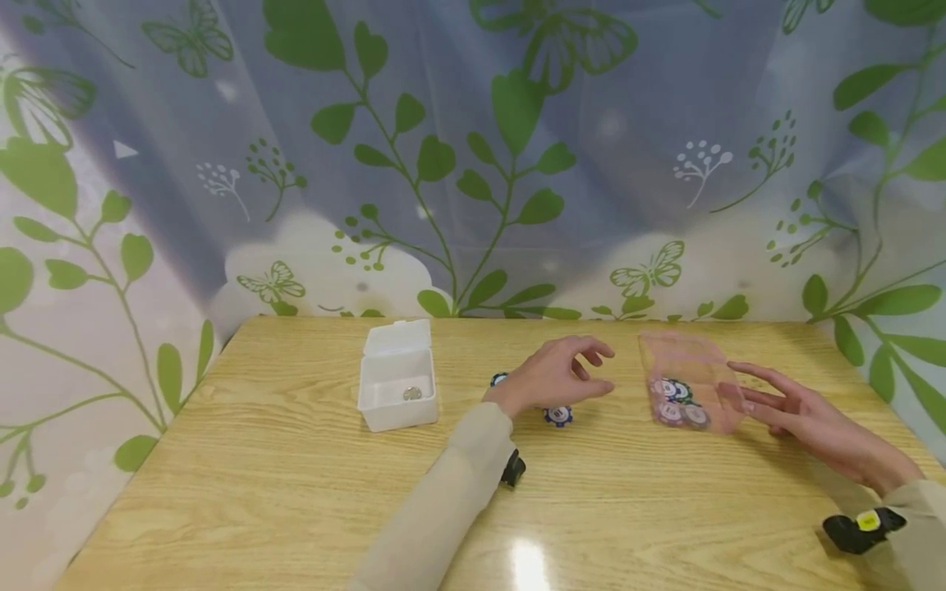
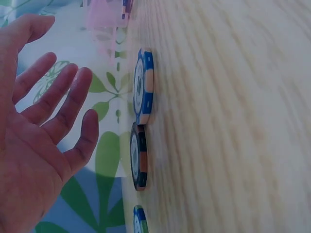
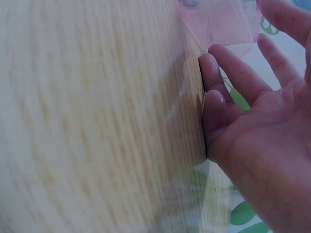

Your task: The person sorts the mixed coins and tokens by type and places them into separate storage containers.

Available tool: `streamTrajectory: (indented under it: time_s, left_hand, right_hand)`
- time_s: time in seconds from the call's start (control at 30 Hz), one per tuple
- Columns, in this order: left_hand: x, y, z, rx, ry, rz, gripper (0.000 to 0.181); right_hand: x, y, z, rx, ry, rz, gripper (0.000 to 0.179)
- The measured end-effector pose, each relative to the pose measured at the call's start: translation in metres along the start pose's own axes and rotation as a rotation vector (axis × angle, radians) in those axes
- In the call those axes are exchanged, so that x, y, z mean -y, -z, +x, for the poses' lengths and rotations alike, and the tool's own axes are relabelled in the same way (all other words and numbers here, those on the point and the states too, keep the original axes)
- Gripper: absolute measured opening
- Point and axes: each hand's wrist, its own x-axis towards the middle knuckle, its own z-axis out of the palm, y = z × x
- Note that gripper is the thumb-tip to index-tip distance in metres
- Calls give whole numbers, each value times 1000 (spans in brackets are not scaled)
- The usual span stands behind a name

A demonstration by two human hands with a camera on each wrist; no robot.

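Note:
In the head view my left hand (image 1: 557, 373) hovers over the table with nothing in it, its fingers loosely bent. Below it are poker chips: a blue one (image 1: 558, 415) in front and another blue one (image 1: 499, 378) partly hidden behind the wrist. The left wrist view shows a blue-and-white chip (image 2: 143, 87), a black one (image 2: 139, 156) and a green-and-blue one (image 2: 140, 219) lying flat. My right hand (image 1: 809, 423) touches the right side of a see-through pink box (image 1: 727, 410) with its fingertips. Inside that box lie several chips (image 1: 669, 410), its lid raised at the back.
Left of my left hand stands an open white box (image 1: 399, 414), holding a silvery coin-like piece (image 1: 412, 394). The wooden table (image 1: 296, 492) ends at a leaf-patterned curtain (image 1: 458, 205) behind.

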Motion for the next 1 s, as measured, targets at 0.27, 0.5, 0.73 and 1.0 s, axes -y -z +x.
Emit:
streamTrajectory:
  time_s: [0.27,0.5,0.73,1.0]
  left_hand:
    - [-4,8,-9,53,16,30,48]
    - [2,17,-19,106,39,38,51]
    - [8,23,-26,129,40,71,52]
    - [12,24,-33,173,98,148,49]
  right_hand:
    - [1,-1,1,2,2,8,59]
    - [4,0,1,1,-15,2,58]
    - [3,0,1,5,-6,14,59]
    - [1,0,-1,15,-10,20,59]
